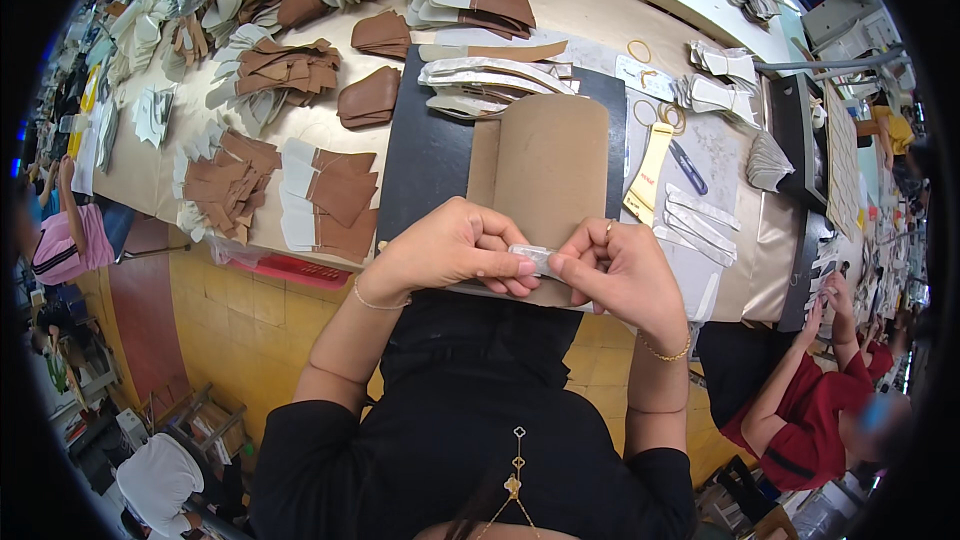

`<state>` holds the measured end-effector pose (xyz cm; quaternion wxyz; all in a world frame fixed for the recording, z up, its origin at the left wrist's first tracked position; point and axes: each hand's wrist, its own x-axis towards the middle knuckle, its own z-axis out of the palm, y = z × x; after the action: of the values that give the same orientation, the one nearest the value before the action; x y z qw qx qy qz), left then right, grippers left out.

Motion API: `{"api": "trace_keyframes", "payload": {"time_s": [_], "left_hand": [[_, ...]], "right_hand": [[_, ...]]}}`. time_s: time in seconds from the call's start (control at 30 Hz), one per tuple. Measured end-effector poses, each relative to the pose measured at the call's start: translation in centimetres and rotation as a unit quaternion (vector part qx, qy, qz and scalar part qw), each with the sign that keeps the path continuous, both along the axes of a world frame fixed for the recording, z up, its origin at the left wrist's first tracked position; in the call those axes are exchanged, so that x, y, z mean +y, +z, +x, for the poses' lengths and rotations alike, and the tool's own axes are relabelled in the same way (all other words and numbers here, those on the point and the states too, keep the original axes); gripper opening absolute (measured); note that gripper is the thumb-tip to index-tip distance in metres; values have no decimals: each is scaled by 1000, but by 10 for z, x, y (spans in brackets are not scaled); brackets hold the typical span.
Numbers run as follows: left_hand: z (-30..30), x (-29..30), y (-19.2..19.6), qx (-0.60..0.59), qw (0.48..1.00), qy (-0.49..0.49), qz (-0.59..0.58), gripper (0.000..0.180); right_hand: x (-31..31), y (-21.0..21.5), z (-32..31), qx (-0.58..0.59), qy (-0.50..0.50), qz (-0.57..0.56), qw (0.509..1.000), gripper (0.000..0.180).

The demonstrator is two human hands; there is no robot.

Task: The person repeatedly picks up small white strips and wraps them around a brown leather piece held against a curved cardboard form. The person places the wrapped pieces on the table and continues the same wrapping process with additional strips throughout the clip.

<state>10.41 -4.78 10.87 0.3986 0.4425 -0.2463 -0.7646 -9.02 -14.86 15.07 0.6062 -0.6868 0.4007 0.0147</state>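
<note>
A small pale grey strip (533, 259) is pinched between my two hands, low over the front edge of the work surface. My left hand (455, 248) grips its left end, thumb on top and fingers curled below. On the other end, my right hand (622, 265) pinches with thumb and forefinger. Just beyond both hands lies a curved brown cardboard sheet (555, 155) on a black board (425, 180). Behind the cardboard is a stack of long whitish curved strips (495, 77). The lower part of the held strip is hidden by my fingers.
Brown and white leather pieces (335, 195) lie in piles at the left. To the right are a yellow flat tool (650, 175), dark snips (688, 168), white strips (695, 225) and a black box (798, 140). A person in red (815, 405) works at the right.
</note>
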Motion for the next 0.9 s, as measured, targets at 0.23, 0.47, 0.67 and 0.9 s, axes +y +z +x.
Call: {"api": "trace_keyframes", "payload": {"time_s": [0.23,0.47,0.67,0.9], "left_hand": [[-1,0,-5,-17,1000,2,-13,19],[3,1,-18,0,1000,20,-18,17],[4,3,-24,-2,1000,7,-21,19],[4,2,-25,1,1000,1,-15,19]], "right_hand": [[-1,0,-10,-21,-10,13,1000,15],[-6,-9,-25,-69,-28,4,997,17],[-8,-13,-24,-47,-41,33,998,19],[-7,-12,-23,-55,-47,29,997,18]]}}
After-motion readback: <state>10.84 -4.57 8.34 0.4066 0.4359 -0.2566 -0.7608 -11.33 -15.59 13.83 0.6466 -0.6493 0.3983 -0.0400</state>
